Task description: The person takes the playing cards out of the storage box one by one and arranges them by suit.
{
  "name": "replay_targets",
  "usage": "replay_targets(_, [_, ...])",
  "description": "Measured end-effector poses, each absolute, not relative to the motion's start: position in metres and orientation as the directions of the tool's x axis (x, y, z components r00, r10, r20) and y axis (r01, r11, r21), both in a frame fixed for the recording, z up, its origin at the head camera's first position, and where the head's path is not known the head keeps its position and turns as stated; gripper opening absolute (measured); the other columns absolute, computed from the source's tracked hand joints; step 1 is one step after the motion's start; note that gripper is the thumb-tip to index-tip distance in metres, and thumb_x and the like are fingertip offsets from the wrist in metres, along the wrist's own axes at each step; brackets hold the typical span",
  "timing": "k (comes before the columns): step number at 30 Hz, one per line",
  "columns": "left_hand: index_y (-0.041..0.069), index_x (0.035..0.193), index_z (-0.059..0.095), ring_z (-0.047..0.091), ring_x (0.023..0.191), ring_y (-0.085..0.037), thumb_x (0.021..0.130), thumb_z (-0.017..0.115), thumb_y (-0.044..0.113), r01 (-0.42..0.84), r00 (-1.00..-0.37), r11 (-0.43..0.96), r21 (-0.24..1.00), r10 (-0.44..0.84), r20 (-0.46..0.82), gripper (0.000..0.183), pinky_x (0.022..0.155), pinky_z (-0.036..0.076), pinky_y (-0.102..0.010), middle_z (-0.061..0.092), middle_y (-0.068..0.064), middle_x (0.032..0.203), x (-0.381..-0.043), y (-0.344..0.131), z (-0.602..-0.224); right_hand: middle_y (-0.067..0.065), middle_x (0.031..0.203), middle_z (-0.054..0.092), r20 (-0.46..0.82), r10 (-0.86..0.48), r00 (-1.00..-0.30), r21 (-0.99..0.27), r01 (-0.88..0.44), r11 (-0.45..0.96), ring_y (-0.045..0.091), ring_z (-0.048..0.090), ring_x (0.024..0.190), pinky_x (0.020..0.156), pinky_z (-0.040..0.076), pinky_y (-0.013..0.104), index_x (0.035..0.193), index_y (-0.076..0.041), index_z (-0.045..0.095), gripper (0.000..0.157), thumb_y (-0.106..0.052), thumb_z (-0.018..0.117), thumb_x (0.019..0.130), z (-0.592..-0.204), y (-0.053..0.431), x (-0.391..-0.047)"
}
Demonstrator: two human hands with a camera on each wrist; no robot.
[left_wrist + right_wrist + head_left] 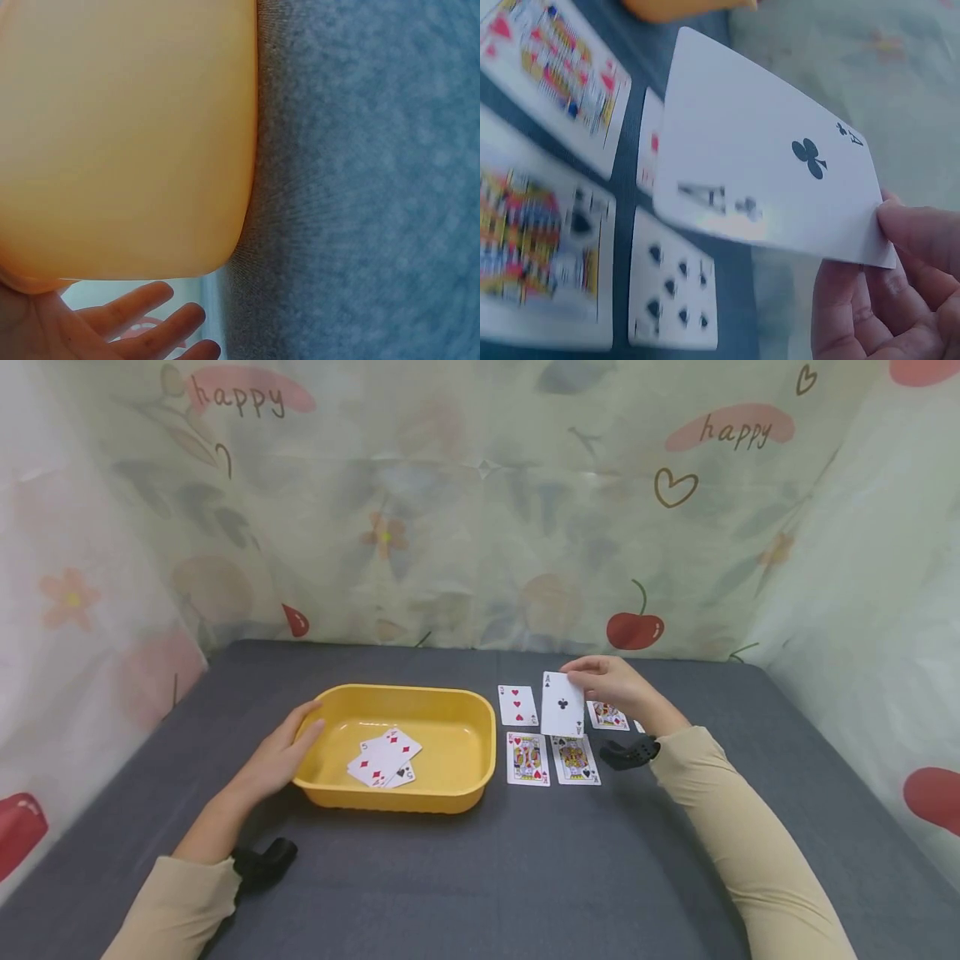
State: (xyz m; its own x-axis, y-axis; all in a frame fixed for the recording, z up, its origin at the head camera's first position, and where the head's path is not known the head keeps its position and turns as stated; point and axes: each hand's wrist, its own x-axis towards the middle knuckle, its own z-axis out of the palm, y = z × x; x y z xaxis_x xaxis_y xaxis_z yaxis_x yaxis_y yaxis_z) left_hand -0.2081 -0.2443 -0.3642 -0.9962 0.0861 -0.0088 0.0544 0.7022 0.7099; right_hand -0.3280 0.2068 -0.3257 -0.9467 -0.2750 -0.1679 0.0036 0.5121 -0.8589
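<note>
My right hand (606, 683) pinches an ace of clubs (761, 142) between thumb and fingers, lifted above the cards on the table. Below it lie a king of hearts (528, 760) and a king of spades (575, 762). A three of hearts (517, 706) is to its left, and a diamond face card (607, 716) is partly covered by the hand. A spade number card (673, 281) shows in the right wrist view. At the yellow tray's (405, 797) left end, my left hand (281, 747) rests on the rim, its fingers (154, 334) extended outside the wall.
Inside the tray lies a small overlapping pile of cards (384, 760), red diamonds over a black-suit card. Dark grey cloth (480, 885) covers the table. Patterned curtains (480, 527) enclose the back and sides. Another card's edge (639, 727) peeks out beside the right wrist.
</note>
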Motion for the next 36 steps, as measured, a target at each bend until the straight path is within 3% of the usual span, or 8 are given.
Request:
replay_targets(5, [0.003,0.148,0.018,0.018,0.139,-0.047,0.1,0.029,0.045,0.057,-0.996,0.703,0.709,0.087,-0.006,0.064,0.11,0.017,-0.062,0.018,-0.028,0.152,-0.208,-0.244,-0.364,0.016,0.126,0.053,-0.185,-0.195,-0.963,-0.816,0.04,0.576,0.018,0.054,0.1,0.086,0.046,0.031,0.129,-0.004,0.05,0.04,-0.028,0.049,0.097,-0.336,0.243,-0.331])
replay_targets(11, [0.003,0.148,0.015,0.018,0.139,-0.047,0.1,0.028,0.046,0.045,-0.996,0.702,0.711,0.085,-0.021,0.065,0.109,0.017,-0.063,0.016,-0.027,0.152,-0.208,-0.245,-0.364,0.023,0.133,0.045,-0.225,-0.134,-0.965,-0.795,0.103,0.598,0.026,0.049,0.111,0.088,0.045,0.033,0.134,0.003,0.042,0.045,-0.025,0.043,0.099,-0.349,0.285,-0.328])
replay_targets(18, [0.003,0.148,0.016,0.018,0.138,-0.047,0.101,0.029,0.044,0.056,-0.996,0.701,0.711,0.09,-0.011,0.064,0.109,0.017,-0.063,0.017,-0.028,0.152,-0.208,-0.244,-0.364,0.025,0.138,0.038,-0.276,-0.101,-0.956,-0.755,0.151,0.639,0.023,0.045,0.112,0.091,0.043,0.034,0.135,0.007,0.04,0.05,-0.027,0.044,0.099,-0.363,0.322,-0.315])
replay_targets(22, [0.003,0.148,0.017,0.019,0.138,-0.047,0.101,0.029,0.044,0.056,-0.996,0.703,0.709,0.087,-0.008,0.064,0.11,0.017,-0.062,0.017,-0.028,0.152,-0.208,-0.244,-0.364,0.023,0.129,0.047,-0.292,-0.087,-0.952,-0.73,0.164,0.664,0.017,0.051,0.101,0.084,0.045,0.028,0.133,0.008,0.042,0.049,-0.026,0.046,0.098,-0.368,0.333,-0.307])
replay_targets(27, [0.004,0.148,0.016,0.019,0.138,-0.047,0.101,0.029,0.044,0.052,-0.996,0.702,0.71,0.086,-0.012,0.064,0.109,0.018,-0.063,0.017,-0.028,0.152,-0.208,-0.245,-0.365,0.008,0.108,0.06,-0.302,-0.087,-0.949,-0.693,0.156,0.703,0.008,0.053,0.086,0.075,0.045,0.025,0.127,0.009,0.048,0.046,-0.025,0.05,0.096,-0.369,0.34,-0.301])
replay_targets(32, [0.003,0.148,0.016,0.019,0.138,-0.047,0.1,0.029,0.045,0.055,-0.996,0.702,0.71,0.088,-0.009,0.065,0.109,0.018,-0.063,0.017,-0.028,0.152,-0.209,-0.245,-0.365,-0.001,0.097,0.061,-0.285,-0.111,-0.952,-0.661,0.112,0.742,0.008,0.049,0.082,0.071,0.042,0.024,0.123,0.009,0.052,0.045,-0.026,0.052,0.095,-0.369,0.341,-0.298])
replay_targets(36, [0.003,0.148,0.016,0.019,0.138,-0.048,0.1,0.029,0.045,0.053,-0.996,0.705,0.707,0.087,-0.011,0.065,0.109,0.018,-0.063,0.017,-0.028,0.152,-0.209,-0.246,-0.366,0.004,0.099,0.059,-0.268,-0.113,-0.957,-0.646,0.092,0.758,0.012,0.047,0.085,0.07,0.041,0.024,0.12,0.01,0.053,0.046,-0.028,0.053,0.095,-0.371,0.341,-0.298])
